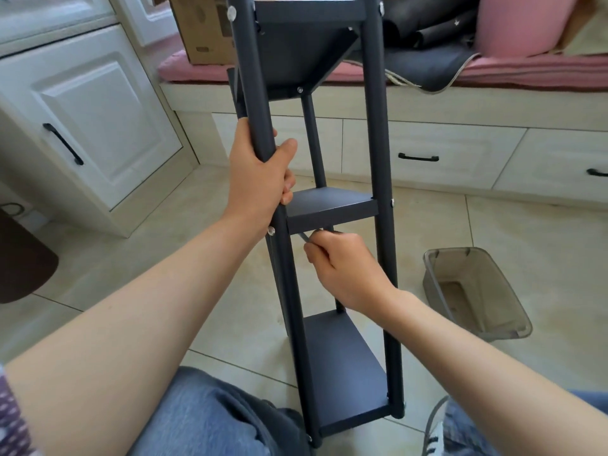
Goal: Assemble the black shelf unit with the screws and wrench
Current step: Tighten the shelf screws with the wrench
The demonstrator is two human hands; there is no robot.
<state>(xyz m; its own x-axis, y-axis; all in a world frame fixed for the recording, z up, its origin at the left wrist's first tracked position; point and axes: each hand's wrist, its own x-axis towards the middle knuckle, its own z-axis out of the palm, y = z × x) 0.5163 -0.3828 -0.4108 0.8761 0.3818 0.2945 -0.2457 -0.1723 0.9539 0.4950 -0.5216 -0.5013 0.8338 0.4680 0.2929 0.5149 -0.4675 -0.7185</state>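
matt black metal shelf unit (pixel 332 205), glossy floor tiles (pixel 526 232)

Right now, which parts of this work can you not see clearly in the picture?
- Tip of the thin metal wrench: head view, hidden under the middle black shelf panel.
- Wrench handle: covered by the right hand.
- Black shelf unit's top: cut by the upper edge.
- Pole under the left hand: covered by fingers.

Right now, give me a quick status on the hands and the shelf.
Left hand grips the front left pole. Right hand holds the wrench under the middle shelf. Nothing blocking.
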